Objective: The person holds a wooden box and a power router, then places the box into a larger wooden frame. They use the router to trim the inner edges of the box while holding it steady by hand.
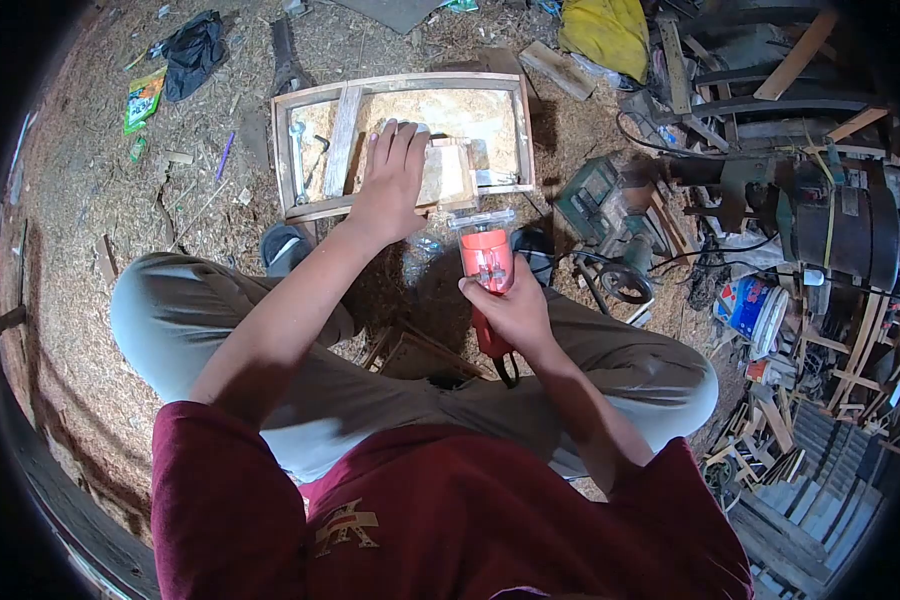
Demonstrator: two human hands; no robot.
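My right hand (510, 312) is wrapped round a red handheld power tool (486, 252). A flat, clear-looking plate crosses its far end, close to the near edge of a small light wooden piece (448, 176). My left hand (392, 180) lies with fingers stretched out over that piece's left side, pointing away from me. Under both is a shallow wooden frame box (400, 84) with sawdust inside. A grey wooden slat (343, 140) spans the box left of my fingers, and a wrench (298, 160) lies along its left side.
Sawdust covers the ground around my feet. At the right stand a green machine (592, 200), a handwheel (627, 282) and a blue-and-white bucket (755, 310) among wood scraps. A yellow sack (605, 35) and black plastic bag (192, 55) lie beyond the box.
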